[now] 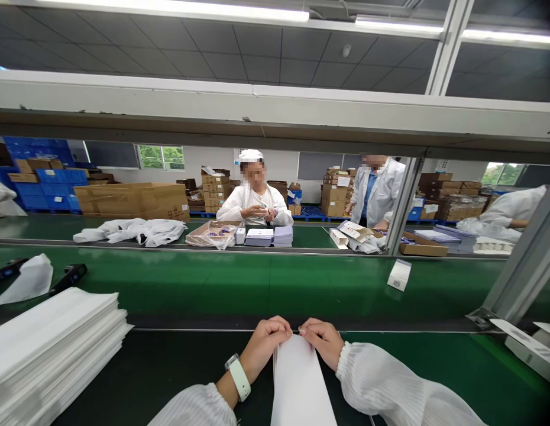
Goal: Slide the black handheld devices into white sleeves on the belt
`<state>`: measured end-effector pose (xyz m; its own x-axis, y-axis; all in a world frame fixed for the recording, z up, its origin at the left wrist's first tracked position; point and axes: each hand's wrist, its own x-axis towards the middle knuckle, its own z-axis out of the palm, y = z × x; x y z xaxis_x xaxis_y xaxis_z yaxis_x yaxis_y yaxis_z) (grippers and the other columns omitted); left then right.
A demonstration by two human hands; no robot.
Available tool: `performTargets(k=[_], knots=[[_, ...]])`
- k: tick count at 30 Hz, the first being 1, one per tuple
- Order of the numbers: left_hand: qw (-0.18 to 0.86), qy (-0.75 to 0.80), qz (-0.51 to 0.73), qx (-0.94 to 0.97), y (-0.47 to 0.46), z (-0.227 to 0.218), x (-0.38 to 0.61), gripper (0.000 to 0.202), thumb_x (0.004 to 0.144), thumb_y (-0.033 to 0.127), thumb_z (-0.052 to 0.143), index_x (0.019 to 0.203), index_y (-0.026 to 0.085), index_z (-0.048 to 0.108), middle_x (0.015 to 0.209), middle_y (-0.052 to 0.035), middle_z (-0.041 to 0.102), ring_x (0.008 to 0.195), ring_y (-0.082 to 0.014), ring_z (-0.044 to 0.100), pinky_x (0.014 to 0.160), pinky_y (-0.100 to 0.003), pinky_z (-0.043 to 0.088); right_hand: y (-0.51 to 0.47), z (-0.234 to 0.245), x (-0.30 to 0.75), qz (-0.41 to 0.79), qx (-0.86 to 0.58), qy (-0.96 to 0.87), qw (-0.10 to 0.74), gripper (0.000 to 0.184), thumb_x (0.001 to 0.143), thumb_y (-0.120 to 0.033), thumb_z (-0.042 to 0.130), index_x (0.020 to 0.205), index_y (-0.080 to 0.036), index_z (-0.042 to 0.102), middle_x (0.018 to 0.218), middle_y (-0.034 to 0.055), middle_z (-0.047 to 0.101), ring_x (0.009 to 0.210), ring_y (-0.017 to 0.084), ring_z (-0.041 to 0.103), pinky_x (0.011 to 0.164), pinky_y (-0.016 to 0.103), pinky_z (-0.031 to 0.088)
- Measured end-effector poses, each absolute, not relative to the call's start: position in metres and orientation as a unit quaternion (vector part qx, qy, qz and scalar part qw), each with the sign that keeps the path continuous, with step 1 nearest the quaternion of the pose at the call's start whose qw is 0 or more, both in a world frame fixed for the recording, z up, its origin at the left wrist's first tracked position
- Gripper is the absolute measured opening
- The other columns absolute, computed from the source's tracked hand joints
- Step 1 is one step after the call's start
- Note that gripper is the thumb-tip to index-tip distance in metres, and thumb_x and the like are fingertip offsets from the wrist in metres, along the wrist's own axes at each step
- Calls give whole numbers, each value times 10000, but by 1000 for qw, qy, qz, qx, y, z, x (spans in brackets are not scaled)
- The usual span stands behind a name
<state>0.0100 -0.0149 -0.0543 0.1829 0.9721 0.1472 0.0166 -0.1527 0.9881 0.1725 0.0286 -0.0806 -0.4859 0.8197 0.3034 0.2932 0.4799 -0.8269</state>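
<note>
A long, narrow white sheet, folded or layered at its left edge, lies in front of me at the bottom middle. My left hand, with a pale watch strap on its wrist, pinches the far left corner between thumb and fingers. At the far right corner, the fingers of my right hand are closed on the same sheet. Both fingertips meet the sheet near the metal edge of the bench. To the left of my hands rises a thick stack of similar white sheets.
Beyond the bench runs a green conveyor belt with a small white box on it. A metal post stands at right, near white cartons. Across the belt, a seated person handles something small behind stacked boxes.
</note>
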Motion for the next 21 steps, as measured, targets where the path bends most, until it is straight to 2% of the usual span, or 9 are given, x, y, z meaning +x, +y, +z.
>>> performTargets(k=[7,12,21], knots=[[499,421,484,582,-15,-55,9,182,648,157,491,470,121,505,689,-8,484,611,-111,389,559,-231,264,29,-83,172,371,-357,-777,363,447,769,-428,377,414,-156,377,630,25,485,595,118,467,591,258,351],[520,419,491,559,-17,-49,8,229,672,225,508,469,123,479,708,-12,486,599,-105,379,566,-230,276,27,-79,172,366,-352,-783,359,430,774,-440,361,453,-160,424,592,12,468,608,130,457,598,260,351],[529,418,498,544,-18,-48,8,170,641,199,510,489,123,493,623,7,459,574,-99,360,547,-228,251,25,-77,173,365,-339,-796,345,403,758,-430,404,471,-153,462,676,40,522,654,145,488,621,272,361]])
